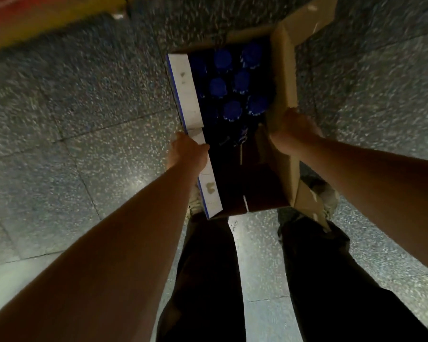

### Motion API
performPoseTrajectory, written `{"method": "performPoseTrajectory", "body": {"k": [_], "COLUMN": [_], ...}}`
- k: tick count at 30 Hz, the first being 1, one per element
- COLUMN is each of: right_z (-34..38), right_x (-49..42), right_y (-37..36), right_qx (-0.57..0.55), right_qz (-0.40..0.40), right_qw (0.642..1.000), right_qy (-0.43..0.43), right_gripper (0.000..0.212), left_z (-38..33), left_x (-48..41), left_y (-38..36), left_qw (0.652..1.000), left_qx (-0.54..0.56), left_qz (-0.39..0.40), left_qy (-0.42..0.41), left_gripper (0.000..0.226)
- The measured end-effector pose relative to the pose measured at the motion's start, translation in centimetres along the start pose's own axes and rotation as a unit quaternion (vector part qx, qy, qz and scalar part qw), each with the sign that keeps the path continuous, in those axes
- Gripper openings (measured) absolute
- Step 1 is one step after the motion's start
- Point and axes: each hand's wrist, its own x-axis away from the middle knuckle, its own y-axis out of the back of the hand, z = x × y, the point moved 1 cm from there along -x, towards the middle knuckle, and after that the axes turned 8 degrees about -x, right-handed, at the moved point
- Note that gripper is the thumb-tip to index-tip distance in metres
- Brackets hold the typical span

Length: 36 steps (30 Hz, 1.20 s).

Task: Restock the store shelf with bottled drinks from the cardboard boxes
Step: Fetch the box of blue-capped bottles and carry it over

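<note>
In one box (283, 70), six blue caps (232, 109)

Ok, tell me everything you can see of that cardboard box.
The cardboard box is brown, open-topped; its left flap shows white with a blue edge. Blue-capped bottles fill its far half; the near half looks dark, seemingly empty. The left hand grips the left flap, the right hand the right wall, above a speckled floor.
</note>
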Motion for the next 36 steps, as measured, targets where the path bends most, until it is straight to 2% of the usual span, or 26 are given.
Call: {"method": "performPoseTrajectory", "body": {"k": [4, 6, 10, 16, 21, 24, 28, 36], "right_z": [-0.3, -0.2, 0.2, 0.4, -0.1, -0.3, -0.4, -0.7], "right_x": [-3.7, -4.6, -4.6, -3.8, -3.9, -3.4, -2.5, 4.4], "right_y": [-1.2, -1.8, -2.8, -2.1, -2.2, -1.6, 0.5, 4.9], "right_qx": [-0.057, -0.086, -0.09, -0.105, -0.12, -0.131, -0.132, -0.106], "right_qz": [-0.036, -0.063, -0.071, -0.069, -0.073, -0.073, -0.088, -0.072], "right_qw": [0.996, 0.991, 0.992, 0.991, 0.989, 0.988, 0.986, 0.991], "right_qy": [-0.054, -0.084, -0.055, -0.04, -0.041, -0.044, -0.057, -0.037], "right_gripper": [0.039, 0.035, 0.033, 0.033, 0.027, 0.03, 0.033, 0.026], "left_z": [0.2, 0.3, 0.4, 0.9, 1.1, 0.9, 0.2, 0.0], "left_x": [-3.8, -4.6, -4.3, -4.4, -4.4, -4.2, -3.7, 2.4], "left_y": [-1.8, -2.4, -3.0, -2.4, -2.2, -1.4, 0.5, 6.2], "left_qw": [0.993, 0.987, 0.978, 0.98, 0.981, 0.989, 0.997, 0.998], "left_qx": [0.091, 0.114, 0.137, 0.159, 0.182, 0.138, 0.056, -0.006], "left_qz": [-0.07, -0.109, -0.153, -0.119, -0.071, -0.054, -0.05, 0.017], "left_qy": [0.025, 0.035, 0.025, 0.009, -0.005, -0.022, -0.035, -0.063], "left_gripper": [0.034, 0.028, 0.023, 0.013, 0.026, 0.017, 0.026, 0.03]}}
